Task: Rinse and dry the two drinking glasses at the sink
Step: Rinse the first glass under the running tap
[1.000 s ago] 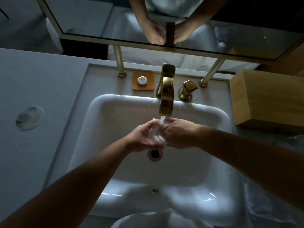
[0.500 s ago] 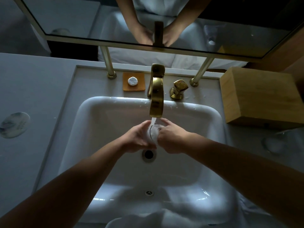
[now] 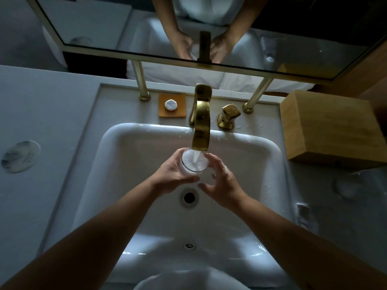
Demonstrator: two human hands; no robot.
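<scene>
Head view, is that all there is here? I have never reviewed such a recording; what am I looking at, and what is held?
Yes, one camera, worn on the person's head, looking down at a white sink. There is no machine, only two bare hands. The left hand grips a drinking glass upright under the gold faucet, and water runs into it. The right hand is beside the glass with its fingers spread; whether they touch it is unclear. Behind lie a small round thing on an orange tray, the faucet handle and, to the right, a wooden box.

Bare forearms (image 3: 100,237) (no sleeves), white garment (image 3: 188,279).
</scene>
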